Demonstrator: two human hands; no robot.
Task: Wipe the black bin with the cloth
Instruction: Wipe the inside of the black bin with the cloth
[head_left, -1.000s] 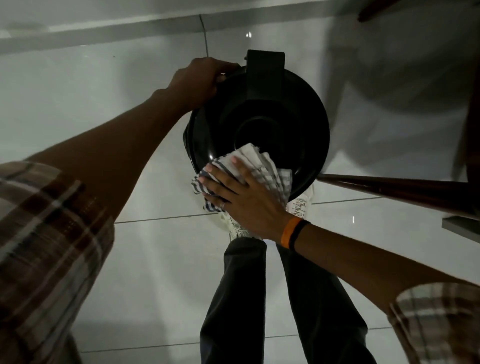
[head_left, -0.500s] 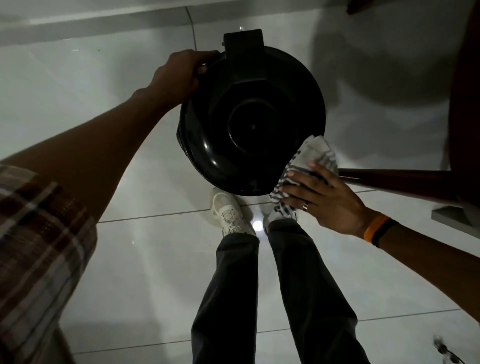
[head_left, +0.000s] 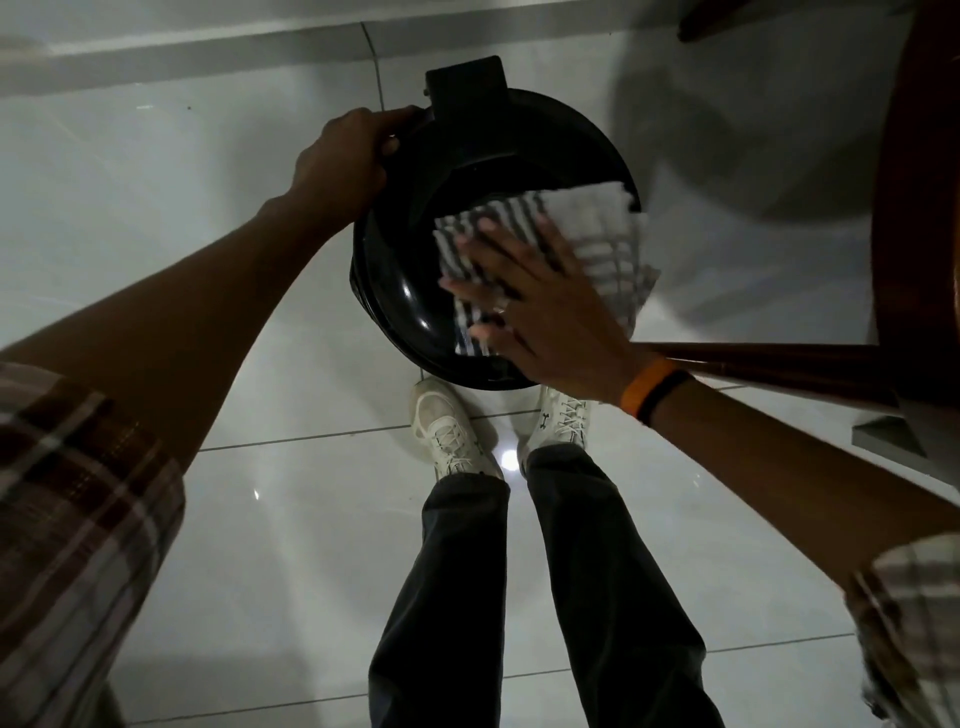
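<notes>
A round black bin (head_left: 400, 270) with a glossy lid stands on the white tiled floor, just beyond my shoes. My left hand (head_left: 345, 156) grips its rim at the upper left, beside the lid's hinge block (head_left: 465, 85). A striped white and grey cloth (head_left: 587, 228) lies spread across the right half of the lid. My right hand (head_left: 535, 306) presses flat on the cloth with fingers spread. The cloth's far edge hangs past the bin's right rim.
A dark wooden furniture leg and rail (head_left: 769, 364) run close to the bin's right side, under my right wrist. My white shoes (head_left: 452, 431) stand right against the bin. A wall skirting (head_left: 182, 57) crosses the top.
My right hand has swept the cloth from the bin's lower right edge up onto the right half of the lid. Earlier it was at the lower left. My left hand kept its grip.
</notes>
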